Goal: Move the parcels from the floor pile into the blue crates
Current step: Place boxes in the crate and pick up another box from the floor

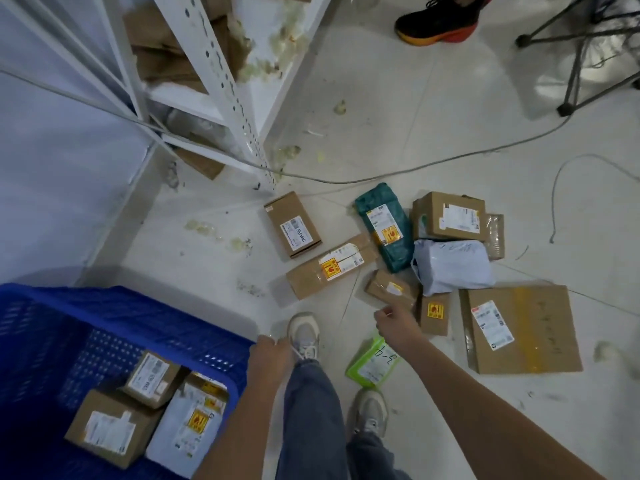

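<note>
Blue crate (114, 306): near left, on the floor; inside lie a larger brown box (110, 429), a smaller brown box (152, 379) leaning on it, and a pale grey mailer (188, 427) just beside both.
Left hand (268, 355): at the crate's right rim, seen from the back; fingers appear curled at the rim, though the view is too blurred to tell whether they grip it.
Right hand (394, 323): reaching forward over the near edge of the pile, fingers bent downward; the fingertips sit just short of a small taped brown parcel (391, 289); it holds nothing that I can see.
Green parcel (370, 363): on the floor just below the right wrist, near the person's right shoe (369, 412).
Small flat box (434, 313): just right of the right hand, yellow sticker on top.
Large flat box (519, 332): right of that, near the pile's right edge.
Middle of pile: a long brown box (329, 268) left of the taped parcel; a grey-blue mailer (453, 266) to its right.
Far row: a brown box (292, 223) at left, a dark green parcel (386, 226) in the middle, a brown carton (448, 216) at right.
White shelving post (228, 88): far left, with a grey cable (415, 171) running across the floor behind the pile.
Black and orange shoe (440, 20): far, at the top edge.
</note>
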Tool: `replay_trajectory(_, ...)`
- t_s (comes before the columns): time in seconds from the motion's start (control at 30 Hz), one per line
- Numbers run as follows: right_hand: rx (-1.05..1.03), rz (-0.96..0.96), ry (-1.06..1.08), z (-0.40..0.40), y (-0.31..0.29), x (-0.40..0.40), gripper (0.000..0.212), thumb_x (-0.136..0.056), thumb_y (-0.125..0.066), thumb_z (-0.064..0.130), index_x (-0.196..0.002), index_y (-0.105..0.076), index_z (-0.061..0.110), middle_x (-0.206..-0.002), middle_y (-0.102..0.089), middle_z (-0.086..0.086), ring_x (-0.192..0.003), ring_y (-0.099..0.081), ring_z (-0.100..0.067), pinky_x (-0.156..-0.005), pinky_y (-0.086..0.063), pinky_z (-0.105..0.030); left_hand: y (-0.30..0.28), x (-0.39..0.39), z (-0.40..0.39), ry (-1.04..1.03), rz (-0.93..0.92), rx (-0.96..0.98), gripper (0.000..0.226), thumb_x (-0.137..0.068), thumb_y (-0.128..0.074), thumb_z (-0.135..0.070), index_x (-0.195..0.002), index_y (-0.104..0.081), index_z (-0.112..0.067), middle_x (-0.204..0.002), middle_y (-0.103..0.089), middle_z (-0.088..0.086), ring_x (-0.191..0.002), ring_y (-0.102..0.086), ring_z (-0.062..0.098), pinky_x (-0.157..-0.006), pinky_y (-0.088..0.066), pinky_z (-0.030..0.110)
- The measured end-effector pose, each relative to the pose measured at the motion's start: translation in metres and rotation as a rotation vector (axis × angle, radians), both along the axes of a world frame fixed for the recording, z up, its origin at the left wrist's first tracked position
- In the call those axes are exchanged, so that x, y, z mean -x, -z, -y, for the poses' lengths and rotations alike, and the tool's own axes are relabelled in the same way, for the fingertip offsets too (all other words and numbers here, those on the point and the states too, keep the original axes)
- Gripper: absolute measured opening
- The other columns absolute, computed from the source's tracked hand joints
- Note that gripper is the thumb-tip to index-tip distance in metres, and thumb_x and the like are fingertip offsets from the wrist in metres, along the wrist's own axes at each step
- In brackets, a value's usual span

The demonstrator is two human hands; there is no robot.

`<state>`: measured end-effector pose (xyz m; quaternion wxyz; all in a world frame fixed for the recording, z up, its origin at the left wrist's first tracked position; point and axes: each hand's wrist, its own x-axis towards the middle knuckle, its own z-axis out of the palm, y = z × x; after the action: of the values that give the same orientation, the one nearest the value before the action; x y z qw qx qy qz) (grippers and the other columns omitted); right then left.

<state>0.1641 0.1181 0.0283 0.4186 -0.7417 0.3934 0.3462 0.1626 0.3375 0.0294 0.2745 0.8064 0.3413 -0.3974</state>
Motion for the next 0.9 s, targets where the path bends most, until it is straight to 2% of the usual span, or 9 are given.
replay_trajectory(0.13, 0.008, -0.007, -0.02, -0.015, 0.024, -0.043, 0.027, -0.094, -0.044, 0.025, -0.111, -0.053, 0.006, -0.107, -0.061, -0.014, -0.102, -0.059, -0.031, -0.088, -0.044, -0.037, 0.036, -0.045, -0.005, -0.011, -0.011, 0.055, 0.036, -0.096, -0.042, -0.019, -0.118, -0.053, 0.008, -0.119, -0.058, 0.026, -0.112, -0.055, 0.039, -0.09, -0.045, 0.036)
replay_trajectory(0.27, 0.019, -0.031, -0.025, -0.028, 0.055, -0.081, 0.014, -0.094, -0.045, 0.024, -0.1, -0.048, 0.012, -0.094, -0.055, -0.011, -0.085, -0.05, -0.023, -0.074, -0.039, -0.033, 0.072, -0.086, -0.011, -0.021, -0.023, 0.106, 0.036, -0.096, -0.043, -0.019, -0.12, -0.052, 0.005, -0.121, -0.058, 0.023, -0.113, -0.055, 0.036, -0.081, -0.041, 0.029)
replay_trajectory(0.33, 0.006, -0.019, -0.027, -0.036, 0.072, -0.101, 0.013, -0.094, -0.045, 0.023, -0.102, -0.048, 0.012, -0.096, -0.054, -0.012, -0.087, -0.05, -0.023, -0.076, -0.041, -0.036, 0.09, -0.106, -0.016, -0.048, -0.035, 0.152, 0.037, -0.095, -0.044, -0.02, -0.122, -0.052, 0.004, -0.122, -0.058, 0.022, -0.113, -0.056, 0.035, -0.08, -0.04, 0.029)
replay_trajectory(0.47, -0.002, -0.004, -0.112, -0.046, 0.101, -0.136, 0.032, -0.095, -0.044, 0.024, -0.121, -0.051, 0.007, -0.103, -0.056, -0.01, -0.094, -0.053, -0.024, -0.084, -0.043, -0.036, 0.132, -0.144, -0.023, -0.212, -0.083, 0.238, 0.048, -0.094, -0.045, -0.021, -0.131, -0.044, 0.01, -0.131, -0.052, 0.029, -0.119, -0.052, 0.039, -0.092, -0.045, 0.039)
replay_trajectory(0.57, 0.018, -0.015, -0.19, -0.052, 0.126, -0.156, 0.039, -0.095, -0.044, 0.023, -0.131, -0.049, 0.009, -0.124, -0.058, -0.012, -0.113, -0.054, -0.027, -0.094, -0.042, -0.035, 0.158, -0.165, -0.021, -0.253, -0.096, 0.284, 0.056, -0.094, -0.048, -0.024, -0.14, -0.034, 0.003, -0.14, -0.044, 0.026, -0.126, -0.047, 0.038, -0.104, -0.039, 0.047)
replay_trajectory(0.63, 0.021, -0.024, -0.204, -0.055, 0.152, -0.169, 0.04, -0.094, -0.045, 0.023, -0.132, -0.049, 0.01, -0.127, -0.057, -0.011, -0.115, -0.053, -0.027, -0.098, -0.041, -0.036, 0.181, -0.175, -0.018, -0.294, -0.097, 0.307, 0.06, -0.093, -0.052, -0.026, -0.144, -0.03, -0.005, -0.142, -0.043, 0.019, -0.128, -0.046, 0.033, -0.107, -0.039, 0.044)
replay_trajectory(0.7, 0.015, -0.022, -0.242, -0.058, 0.188, -0.183, 0.038, -0.094, -0.045, 0.021, -0.129, -0.052, 0.008, -0.122, -0.06, -0.011, -0.107, -0.056, -0.024, -0.091, -0.044, -0.034, 0.213, -0.185, -0.014, -0.292, -0.095, 0.317, 0.063, -0.092, -0.054, -0.027, -0.146, -0.027, -0.008, -0.141, -0.043, 0.016, -0.127, -0.046, 0.031, -0.107, -0.04, 0.042)
replay_trajectory(0.8, 0.011, 0.023, -0.267, -0.066, 0.248, -0.209, 0.044, -0.094, -0.048, 0.023, -0.134, -0.044, 0.007, -0.13, -0.054, -0.012, -0.107, -0.055, -0.023, -0.084, -0.044, -0.03, 0.268, -0.2, -0.013, -0.238, -0.062, 0.302, 0.064, -0.091, -0.055, -0.027, -0.146, -0.027, -0.007, -0.142, -0.042, 0.014, -0.126, -0.046, 0.029, -0.104, -0.041, 0.038)
replay_trajectory(0.9, 0.06, 0.116, -0.285, -0.072, 0.298, -0.235, 0.05, -0.094, -0.052, 0.028, -0.136, -0.042, 0.004, -0.136, -0.05, -0.015, -0.12, -0.052, -0.029, -0.096, -0.042, -0.034, 0.315, -0.218, -0.015, -0.25, -0.045, 0.253, 0.055, -0.092, -0.053, -0.023, -0.14, -0.035, -0.003, -0.139, -0.044, 0.014, -0.122, -0.048, 0.03, -0.1, -0.045, 0.036)
